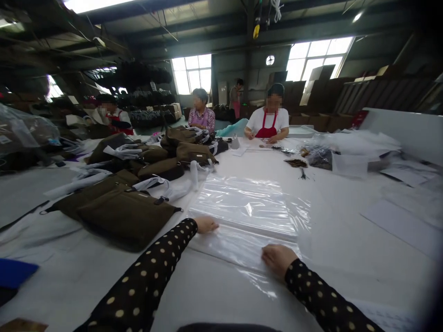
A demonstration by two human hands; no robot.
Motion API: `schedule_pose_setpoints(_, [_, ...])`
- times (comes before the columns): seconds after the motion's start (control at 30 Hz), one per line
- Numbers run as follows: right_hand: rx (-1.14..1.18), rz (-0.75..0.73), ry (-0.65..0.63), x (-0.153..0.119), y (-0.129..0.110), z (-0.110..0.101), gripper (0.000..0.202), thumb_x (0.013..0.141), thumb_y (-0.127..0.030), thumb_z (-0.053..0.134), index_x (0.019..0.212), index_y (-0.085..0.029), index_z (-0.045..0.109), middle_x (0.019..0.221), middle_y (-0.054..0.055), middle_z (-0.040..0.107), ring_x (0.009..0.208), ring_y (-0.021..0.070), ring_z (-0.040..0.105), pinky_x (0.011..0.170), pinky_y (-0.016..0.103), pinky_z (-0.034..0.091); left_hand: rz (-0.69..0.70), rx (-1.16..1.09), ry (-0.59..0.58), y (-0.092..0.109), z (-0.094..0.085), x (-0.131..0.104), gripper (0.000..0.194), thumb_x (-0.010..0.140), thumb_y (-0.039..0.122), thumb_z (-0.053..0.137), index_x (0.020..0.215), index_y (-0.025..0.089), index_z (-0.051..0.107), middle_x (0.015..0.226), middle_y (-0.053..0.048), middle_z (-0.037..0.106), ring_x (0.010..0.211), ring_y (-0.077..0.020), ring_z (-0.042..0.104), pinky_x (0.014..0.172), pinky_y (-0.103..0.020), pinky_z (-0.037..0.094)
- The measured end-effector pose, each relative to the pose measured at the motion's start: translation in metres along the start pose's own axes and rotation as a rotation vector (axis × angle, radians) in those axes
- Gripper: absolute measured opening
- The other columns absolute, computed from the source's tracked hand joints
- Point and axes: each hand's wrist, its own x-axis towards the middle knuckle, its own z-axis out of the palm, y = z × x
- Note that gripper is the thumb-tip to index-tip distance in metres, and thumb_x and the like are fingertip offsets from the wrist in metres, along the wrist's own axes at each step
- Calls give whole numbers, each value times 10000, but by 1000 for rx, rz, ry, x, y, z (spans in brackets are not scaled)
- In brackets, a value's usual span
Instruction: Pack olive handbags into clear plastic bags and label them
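Clear plastic bags [245, 198] lie flat in a stack on the white table in front of me. At the near left side of the stack, my left hand [206, 224] has its fingers closed on a plastic bag's edge. My right hand [278, 258] is curled at the near right part of the same plastic, with its fingertips pinched and slightly blurred. A sheet of the film stretches between both hands. Left of the stack, an olive-brown bag [128, 216] with white-wrapped straps lies close to my left forearm.
More olive bags [162, 168] are heaped at the left. Across the table sits a co-worker in a red apron [270, 123]. Loose plastic [360, 143] and papers [401, 223] lie at the right. A blue item [15, 273] rests at the left edge.
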Motion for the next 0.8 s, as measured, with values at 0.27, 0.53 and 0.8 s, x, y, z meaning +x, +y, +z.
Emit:
schedule_pose_setpoints(0.27, [80,-3,80,-7,-1,-72,281,892,-276,353,830,-214,620,761,24,675,722,182,615,666,281,422,127,162,323,28,-11,-80,316,817,329,541,1091,172,541,1088,-93,578,1020,-236,514,851,-330,390])
schedule_pose_setpoints(0.53, [-270,52,-91,-5,-24,-50,146,651,-206,719,771,-168,645,802,78,689,768,255,646,612,300,432,103,227,395,34,7,-78,329,681,462,685,680,160,552,670,-21,584,672,-196,577,599,-260,392])
schedule_pose_setpoints(0.8, [-318,149,-42,-23,-11,-34,307,770,-431,614,893,-150,606,800,113,680,772,287,647,593,319,434,39,118,434,44,32,-91,75,820,263,536,773,205,539,796,3,601,658,-144,569,571,-230,337])
